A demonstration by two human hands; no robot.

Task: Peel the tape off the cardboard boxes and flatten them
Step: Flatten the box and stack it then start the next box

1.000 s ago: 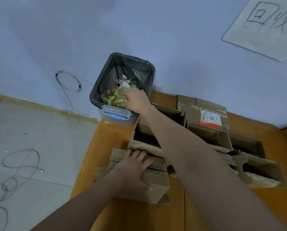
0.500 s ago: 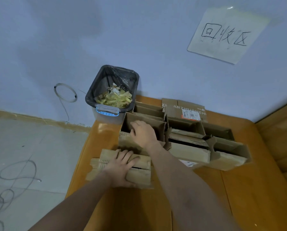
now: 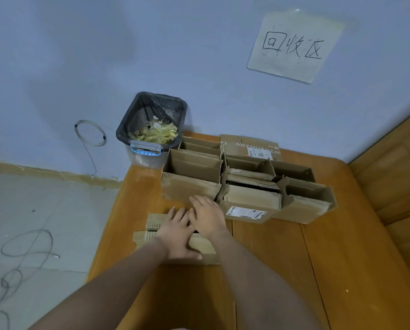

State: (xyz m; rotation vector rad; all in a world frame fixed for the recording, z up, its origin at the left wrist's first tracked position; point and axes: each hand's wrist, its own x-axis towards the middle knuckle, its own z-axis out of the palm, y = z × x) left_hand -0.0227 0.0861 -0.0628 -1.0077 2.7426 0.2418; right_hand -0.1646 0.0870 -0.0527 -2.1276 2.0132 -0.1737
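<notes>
On the wooden worktop [image 3: 270, 258], both hands, left hand [image 3: 175, 234] and right hand [image 3: 206, 217], press flat-fingered on the flattened box [image 3: 149, 231] at 6 o'clock (upright boxes [image 3: 192, 186] at 12), which may spring back if released unevenly.

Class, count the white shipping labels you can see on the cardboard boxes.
2. One label is on the front box beside the right hand; another label is on the back box by the wall. Others may be hidden.

Two bare forearms in view, no sleeves showing. Left hand [image 3: 175, 231] and right hand [image 3: 207, 216] bare: no gloves, rings, watch or wristband visible.
</notes>
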